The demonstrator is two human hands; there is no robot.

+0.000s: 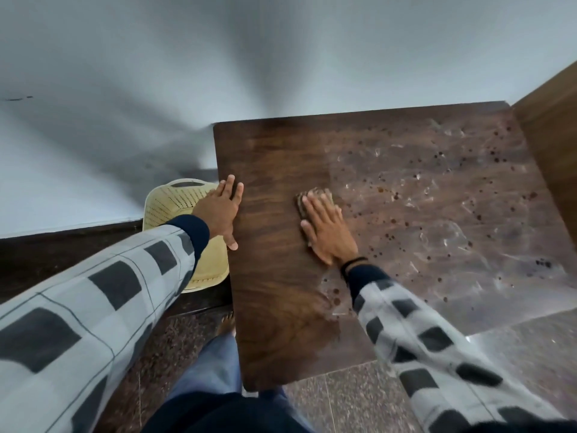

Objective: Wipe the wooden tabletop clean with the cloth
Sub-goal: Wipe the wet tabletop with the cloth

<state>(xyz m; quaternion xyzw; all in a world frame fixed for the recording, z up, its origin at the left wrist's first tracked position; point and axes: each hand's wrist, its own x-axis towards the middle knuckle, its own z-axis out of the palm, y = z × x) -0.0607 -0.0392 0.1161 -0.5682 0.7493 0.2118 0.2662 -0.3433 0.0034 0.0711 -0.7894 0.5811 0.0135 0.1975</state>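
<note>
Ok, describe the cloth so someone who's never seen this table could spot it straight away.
Find the dark wooden tabletop, clean on its left half, spotted and smeared on its right. Where the two halves meet, the right hand presses flat. The cloth is the small brown ribbed pad peeking out under its fingers, the only loose thing on the wood.

1 wide-angle head-worn camera looked forward and steeply down, close over the wooden tabletop (274,292), with the wall (281,42) filling the upper half.
</note>
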